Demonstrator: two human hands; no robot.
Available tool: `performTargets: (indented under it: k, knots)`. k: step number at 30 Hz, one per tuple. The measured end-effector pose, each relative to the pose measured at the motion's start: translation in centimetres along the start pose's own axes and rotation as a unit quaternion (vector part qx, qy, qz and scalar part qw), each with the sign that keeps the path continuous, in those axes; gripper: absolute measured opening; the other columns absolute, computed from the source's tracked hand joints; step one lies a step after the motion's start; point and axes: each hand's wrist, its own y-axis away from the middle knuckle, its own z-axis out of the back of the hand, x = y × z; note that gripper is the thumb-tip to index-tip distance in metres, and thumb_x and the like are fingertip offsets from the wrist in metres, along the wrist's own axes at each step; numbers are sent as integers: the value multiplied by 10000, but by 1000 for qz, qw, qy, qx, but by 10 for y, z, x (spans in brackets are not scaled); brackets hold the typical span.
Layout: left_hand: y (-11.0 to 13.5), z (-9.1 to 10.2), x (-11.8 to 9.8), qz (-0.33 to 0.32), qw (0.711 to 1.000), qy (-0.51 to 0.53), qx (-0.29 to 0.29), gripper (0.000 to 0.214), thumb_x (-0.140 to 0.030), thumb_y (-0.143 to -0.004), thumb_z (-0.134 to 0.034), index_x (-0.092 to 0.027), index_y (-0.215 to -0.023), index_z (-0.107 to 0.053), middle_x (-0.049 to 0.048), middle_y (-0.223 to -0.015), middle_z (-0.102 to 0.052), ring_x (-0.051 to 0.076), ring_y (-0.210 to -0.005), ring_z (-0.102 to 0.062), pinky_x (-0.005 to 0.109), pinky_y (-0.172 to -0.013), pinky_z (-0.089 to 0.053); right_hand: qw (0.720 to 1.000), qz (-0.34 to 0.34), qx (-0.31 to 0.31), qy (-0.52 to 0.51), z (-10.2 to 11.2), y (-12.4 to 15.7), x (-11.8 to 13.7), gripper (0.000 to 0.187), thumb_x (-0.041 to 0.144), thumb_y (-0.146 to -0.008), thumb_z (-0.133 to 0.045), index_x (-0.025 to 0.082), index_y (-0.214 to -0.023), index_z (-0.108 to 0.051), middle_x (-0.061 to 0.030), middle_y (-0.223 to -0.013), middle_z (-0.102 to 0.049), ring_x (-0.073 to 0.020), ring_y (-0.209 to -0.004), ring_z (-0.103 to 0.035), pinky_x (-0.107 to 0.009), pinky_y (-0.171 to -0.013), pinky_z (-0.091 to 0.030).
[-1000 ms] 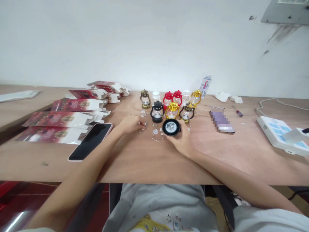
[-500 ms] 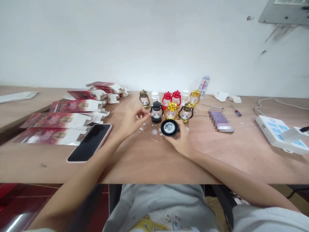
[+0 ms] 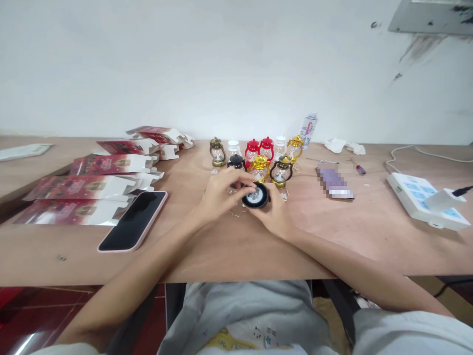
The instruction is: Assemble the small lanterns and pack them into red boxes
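Observation:
My right hand (image 3: 274, 213) is wrapped round a black mini lantern (image 3: 261, 203), turned so its round base faces me. The base shows a black rim around a white recessed disc with shiny metal parts. Pinched fingertips of my left hand (image 3: 224, 194) reach over the disc from the left; whatever they hold is too small to make out. Just behind stand a black lantern (image 3: 236, 161), partly covered by my left hand, a gold lantern (image 3: 259, 169) and a bronze lantern (image 3: 281, 172). Thin bent wires (image 3: 238, 214) lie under my hands.
Further back are red lanterns (image 3: 253, 151), white ones and a bottle (image 3: 309, 129). Red printed boxes (image 3: 86, 187) and a black-screened phone (image 3: 133, 222) lie left. To the right are a purple pixelated item (image 3: 334, 180), a screwdriver (image 3: 360, 169) and a white power strip (image 3: 416, 195).
My left hand has moved right and in, from beside the standing black lantern to the base of the held one. My right hand keeps its hold. The view has shifted slightly.

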Motion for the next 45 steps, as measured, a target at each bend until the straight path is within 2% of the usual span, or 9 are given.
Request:
performTargets:
  k: [13, 16, 20, 26, 31, 35, 38, 42, 45]
  knots:
    - [2, -3, 2, -71, 995, -57, 30, 141, -313, -845, -621, -217, -815, -720, 40, -793, -675, 148, -740, -538, 305, -697, -441, 1000, 0, 5, 8, 1, 0, 1, 400, 281, -732, -686, 222, -1066, -475, -67, -999, -594, -231, -947, -588, -394, -830, -494]
    - [0, 3, 3, -36, 998, -44, 5, 145, -315, -849, -611, -220, -858, -720, 42, -832, -679, 147, -764, -570, 294, -711, -455, 1000, 1, 4, 8, 1, 0, 1, 391, 293, -741, -682, 215, -1064, -476, -73, -1001, -596, -230, -953, -590, -391, -829, -496]
    - [-2, 20, 25, 79, 992, -90, -26, 186, -326, -858, -567, -204, -860, -708, 33, -849, -696, 157, -779, -589, 292, -740, -455, 1000, -9, -3, 7, 1, 0, 2, 401, 324, -739, -691, 218, -1062, -479, -76, -1013, -603, -234, -961, -592, -398, -834, -495]
    - [8, 37, 86, 243, 920, -207, 226, 187, -254, -746, -562, -179, -750, -733, 36, -752, -717, 179, -672, -593, 271, -624, -398, 1000, -11, -3, 3, 0, 1, 3, 394, 311, -723, -704, 215, -1039, -489, -68, -997, -607, -230, -948, -595, -389, -827, -495]
    - [17, 32, 107, 252, 902, -200, 288, 198, -300, -708, -589, -211, -779, -751, 28, -749, -723, 181, -655, -601, 263, -599, -385, 1000, 1, -2, 5, 1, 1, 2, 398, 300, -724, -699, 216, -1051, -488, -71, -1000, -611, -228, -943, -599, -389, -817, -498]
    - [16, 29, 100, 235, 888, -287, 270, 177, -252, -739, -573, -227, -773, -744, 45, -804, -727, 218, -755, -620, 282, -639, -389, 1000, 8, -1, 13, 1, 1, 1, 403, 303, -727, -697, 210, -1058, -488, -78, -1014, -616, -233, -956, -598, -394, -820, -500]
    - [11, 28, 88, 204, 912, -305, 183, 177, -264, -796, -553, -213, -784, -721, 60, -868, -715, 220, -800, -611, 303, -695, -403, 1000, 5, 0, 15, 1, 1, 1, 407, 313, -731, -695, 214, -1066, -485, -78, -1019, -614, -233, -960, -598, -393, -819, -500]
    - [3, 24, 59, 132, 975, -179, -26, 214, -368, -853, -559, -205, -813, -692, 40, -829, -685, 176, -773, -579, 307, -746, -434, 1000, 4, 4, 14, 1, 1, 1, 408, 309, -731, -693, 219, -1071, -485, -77, -1022, -614, -235, -965, -596, -391, -821, -501]
    - [0, 17, 34, 59, 995, -67, -49, 199, -383, -836, -609, -207, -775, -680, 23, -793, -680, 158, -767, -576, 312, -770, -446, 1000, 13, 8, 17, 1, 0, 1, 413, 296, -729, -691, 219, -1076, -481, -79, -1028, -612, -239, -973, -592, -395, -825, -499]
